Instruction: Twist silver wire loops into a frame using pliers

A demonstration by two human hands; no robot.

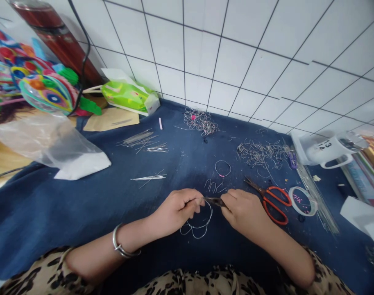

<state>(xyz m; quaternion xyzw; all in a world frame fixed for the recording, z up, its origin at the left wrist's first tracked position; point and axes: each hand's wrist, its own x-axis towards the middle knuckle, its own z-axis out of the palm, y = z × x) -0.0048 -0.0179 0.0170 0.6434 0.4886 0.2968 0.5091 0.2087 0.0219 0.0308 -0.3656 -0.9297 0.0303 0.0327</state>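
My left hand (177, 211) pinches a thin silvery wire piece (200, 226), whose loops hang below the fingers over the dark blue cloth. My right hand (245, 211) is closed round a pair of dark pliers (216, 201). The pliers' jaws point left and meet the wire by my left fingertips; the handles are hidden in my palm. Just beyond the hands lie several bent wire hooks (214, 186) and a small wire ring with pink beads (223, 168). Near my right hand rest orange-handled scissors (277, 200).
Dark blue cloth (156, 241) covers the table. A round dish of pink beads (302, 201), long straight wires (318, 200) and a white mug (331, 151) stand right. Tangled wire (260, 153) lies behind. Left are straight wire pieces (148, 178), a plastic bag (51, 143) and a green tissue pack (127, 96).
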